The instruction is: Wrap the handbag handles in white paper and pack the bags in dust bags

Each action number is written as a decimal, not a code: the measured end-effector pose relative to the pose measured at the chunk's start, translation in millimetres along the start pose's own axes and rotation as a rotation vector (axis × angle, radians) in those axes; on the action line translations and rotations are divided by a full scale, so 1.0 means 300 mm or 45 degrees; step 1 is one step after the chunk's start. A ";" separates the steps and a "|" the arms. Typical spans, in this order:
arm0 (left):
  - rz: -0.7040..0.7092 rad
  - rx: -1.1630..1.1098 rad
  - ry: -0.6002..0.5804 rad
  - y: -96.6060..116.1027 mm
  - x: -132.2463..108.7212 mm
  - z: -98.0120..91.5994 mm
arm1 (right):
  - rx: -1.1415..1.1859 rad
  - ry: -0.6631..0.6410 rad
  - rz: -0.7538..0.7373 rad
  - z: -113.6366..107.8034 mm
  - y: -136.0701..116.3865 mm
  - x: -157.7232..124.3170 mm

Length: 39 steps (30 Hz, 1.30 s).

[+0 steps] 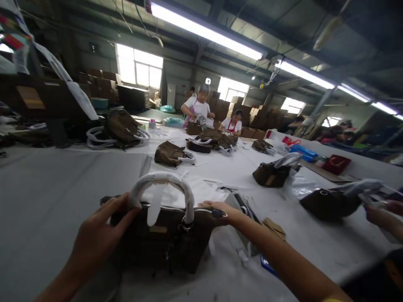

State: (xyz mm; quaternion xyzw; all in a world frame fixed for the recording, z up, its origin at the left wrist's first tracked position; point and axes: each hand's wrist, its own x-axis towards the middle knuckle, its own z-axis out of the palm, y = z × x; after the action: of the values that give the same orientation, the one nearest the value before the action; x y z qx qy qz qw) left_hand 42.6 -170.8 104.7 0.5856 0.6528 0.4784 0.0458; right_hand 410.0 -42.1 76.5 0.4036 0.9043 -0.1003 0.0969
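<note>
A dark brown handbag (163, 247) stands upright on the white table right in front of me. Its arched handle (162, 178) is wrapped in pale protective film, and a white tag (155, 205) hangs from it. My left hand (103, 224) pinches the wrapped foot of the handle at the left, thumb and fingers closed round it. At the right end of the zipped top, my right hand (220, 211) grips the bag's upper edge by the zipper end; some of its fingers are hidden behind the bag. Dark straps or a charm (173, 247) dangle on the front.
Several similar brown bags, such as one (170, 154) ahead and one (272, 174) to the right, sit on the white table (78, 180). Another person's hands (384, 214) hold a wrapped bag handle at far right. Two co-workers (200, 105) work across the table. Brown tags (273, 228) lie by my right forearm.
</note>
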 end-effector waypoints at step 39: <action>0.134 -0.342 -0.701 0.292 -0.181 0.135 | 1.443 1.297 0.390 0.136 -0.574 -0.176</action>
State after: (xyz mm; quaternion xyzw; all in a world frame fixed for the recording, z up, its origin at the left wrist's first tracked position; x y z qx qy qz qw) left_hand 147.6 -204.0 115.2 0.7150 0.5155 0.3855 0.2729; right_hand 319.4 -202.7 68.5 0.5082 0.5822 -0.3351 -0.5389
